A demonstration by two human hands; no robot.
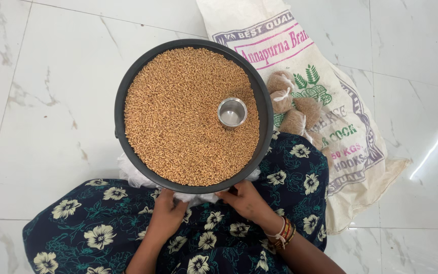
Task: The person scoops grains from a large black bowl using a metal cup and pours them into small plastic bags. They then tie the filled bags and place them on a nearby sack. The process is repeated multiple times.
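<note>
A round dark tub (122,101) stands on the floor in front of me, filled with brown wheat grain (178,122). A small steel cup (232,112) sits upright in the grain at the right side. My left hand (166,213) and my right hand (247,200) are both at the tub's near edge, fingers curled on a white plastic sheet (193,197) that shows beneath the tub. My right wrist carries several bangles. Part of each hand's fingers is hidden under the rim.
A printed white sack (330,101) lies flat on the marble floor (46,116) to the right. Several small tied bags of grain (292,106) rest on it beside the tub. My dark floral skirt (102,228) covers the lower view.
</note>
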